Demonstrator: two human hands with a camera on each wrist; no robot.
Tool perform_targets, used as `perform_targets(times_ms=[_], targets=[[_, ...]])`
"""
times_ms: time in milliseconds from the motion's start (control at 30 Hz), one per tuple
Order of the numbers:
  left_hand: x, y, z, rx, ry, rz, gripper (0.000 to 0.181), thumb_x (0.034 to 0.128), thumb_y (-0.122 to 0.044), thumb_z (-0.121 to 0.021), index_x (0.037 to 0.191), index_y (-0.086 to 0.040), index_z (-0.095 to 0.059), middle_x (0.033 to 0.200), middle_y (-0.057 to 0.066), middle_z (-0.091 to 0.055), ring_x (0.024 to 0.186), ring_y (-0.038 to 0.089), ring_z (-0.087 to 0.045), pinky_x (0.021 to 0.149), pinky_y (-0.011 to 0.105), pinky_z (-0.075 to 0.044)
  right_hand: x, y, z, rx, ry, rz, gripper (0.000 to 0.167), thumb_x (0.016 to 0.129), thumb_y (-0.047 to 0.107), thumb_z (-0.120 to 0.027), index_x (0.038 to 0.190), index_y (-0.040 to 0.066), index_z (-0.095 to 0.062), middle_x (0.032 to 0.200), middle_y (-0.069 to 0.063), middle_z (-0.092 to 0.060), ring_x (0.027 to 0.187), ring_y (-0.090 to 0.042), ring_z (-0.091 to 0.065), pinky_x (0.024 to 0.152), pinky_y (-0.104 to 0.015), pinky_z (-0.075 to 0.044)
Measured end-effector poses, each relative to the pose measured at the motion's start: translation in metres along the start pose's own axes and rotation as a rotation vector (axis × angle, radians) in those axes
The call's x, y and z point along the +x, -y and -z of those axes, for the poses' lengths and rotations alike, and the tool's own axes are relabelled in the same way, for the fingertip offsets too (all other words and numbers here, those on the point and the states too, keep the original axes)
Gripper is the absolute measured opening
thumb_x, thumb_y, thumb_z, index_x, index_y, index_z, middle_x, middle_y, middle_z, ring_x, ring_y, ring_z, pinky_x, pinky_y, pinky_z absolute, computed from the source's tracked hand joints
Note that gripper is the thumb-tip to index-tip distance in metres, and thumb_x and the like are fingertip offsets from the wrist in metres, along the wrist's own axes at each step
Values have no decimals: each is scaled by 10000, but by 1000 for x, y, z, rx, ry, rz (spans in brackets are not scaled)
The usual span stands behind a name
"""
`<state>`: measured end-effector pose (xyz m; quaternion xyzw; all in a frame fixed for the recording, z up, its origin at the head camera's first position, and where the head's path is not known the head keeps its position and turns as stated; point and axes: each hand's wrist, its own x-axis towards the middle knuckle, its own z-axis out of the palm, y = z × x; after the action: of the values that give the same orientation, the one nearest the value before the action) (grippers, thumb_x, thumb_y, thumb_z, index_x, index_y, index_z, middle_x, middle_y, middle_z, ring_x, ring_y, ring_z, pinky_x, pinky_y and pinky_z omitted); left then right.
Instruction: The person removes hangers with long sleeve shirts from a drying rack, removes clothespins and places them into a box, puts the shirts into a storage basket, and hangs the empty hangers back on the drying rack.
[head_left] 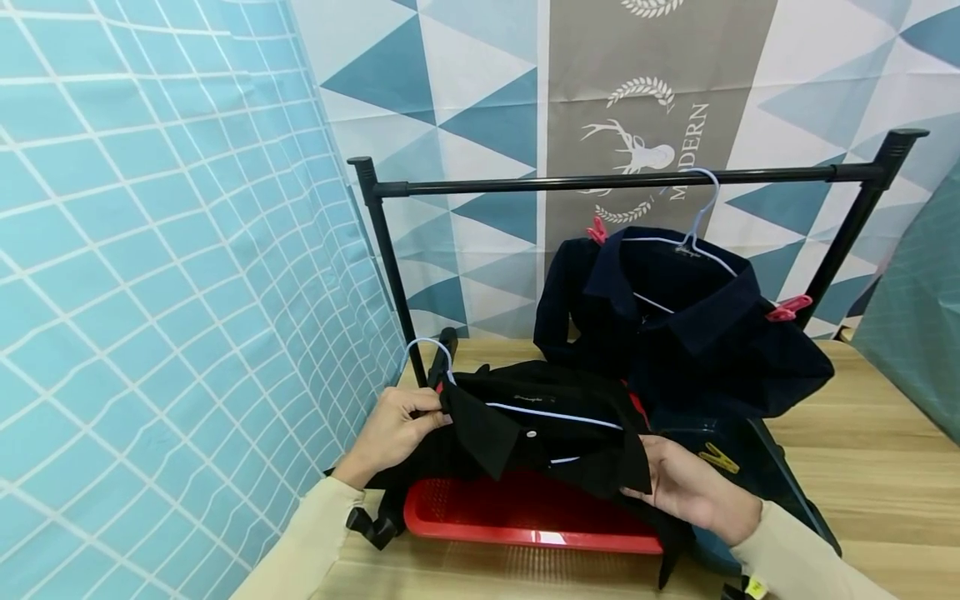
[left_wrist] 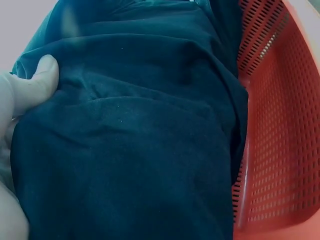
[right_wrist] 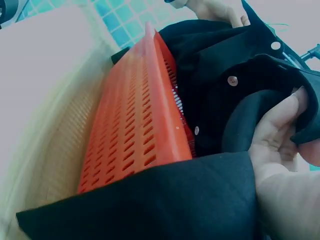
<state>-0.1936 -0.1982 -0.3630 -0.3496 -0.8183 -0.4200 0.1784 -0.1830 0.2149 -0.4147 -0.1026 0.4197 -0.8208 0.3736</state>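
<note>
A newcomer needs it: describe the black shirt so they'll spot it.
Find the black rack, then the red basket below its rail. The black shirt is held over that basket by both hands, whereas the navy shirt hangs from the rail.

Two bare hands, one left hand (head_left: 393, 432) and one right hand (head_left: 690, 483); two collared cloth garments, one black shirt (head_left: 480, 429) and one navy shirt (head_left: 720, 367); two slim pale-blue hangers (head_left: 555, 415) (head_left: 687, 243); two pink plastic clips (head_left: 597, 231) (head_left: 789, 309) and one yellow clip (head_left: 718, 457); one red perforated plastic basket (head_left: 536, 537); one dark-blue tub (head_left: 783, 483); one black tubular rack (head_left: 615, 182).
</note>
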Motion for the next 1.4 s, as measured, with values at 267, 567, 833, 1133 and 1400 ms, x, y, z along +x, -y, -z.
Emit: perform_targets(times_ms=[267,567,833,1133,1400], targets=[[3,-1,2,113,-19,-14,257,856,21,-791,811,-231,-805,803,-116,-713,665,69,-531,609,235,-429,5,9,-3,-691,-272,113,206,1067,152,-563,1225,24,-597,1008,-71,-631,860,-198,-591,773,-326,-507],[3,1,2,197,-52,42,254,864,-34,-808,753,-261,-781,715,-154,-644,603,45,-439,565,232,-374,1,15,-31,-1505,-642,531,268,1044,412,-611,1131,174,-698,904,42,-623,682,-128,-539,591,-278,-460],[4,-1,1,166,-15,53,282,877,-29,-792,760,-285,-778,726,-158,-649,585,47,-432,549,229,-349,6,5,-30,-1653,-618,618,171,1002,208,-701,1122,93,-743,802,91,-538,626,-47,-457,548,-244,-409],[2,1,0,154,-17,18,288,854,15,-788,754,-255,-778,768,-144,-678,620,56,-462,574,234,-374,-1,9,-11,-1317,-428,330,394,1058,320,-599,1313,27,-667,706,-13,-555,554,-144,-531,498,-304,-484],[1,4,-2,154,-12,17,244,870,-25,-791,865,-266,-829,835,-145,-733,588,36,-458,537,220,-356,1,7,-4,-1343,-294,314,248,1064,166,-583,1257,48,-684,774,-21,-543,596,-129,-525,562,-287,-456]])
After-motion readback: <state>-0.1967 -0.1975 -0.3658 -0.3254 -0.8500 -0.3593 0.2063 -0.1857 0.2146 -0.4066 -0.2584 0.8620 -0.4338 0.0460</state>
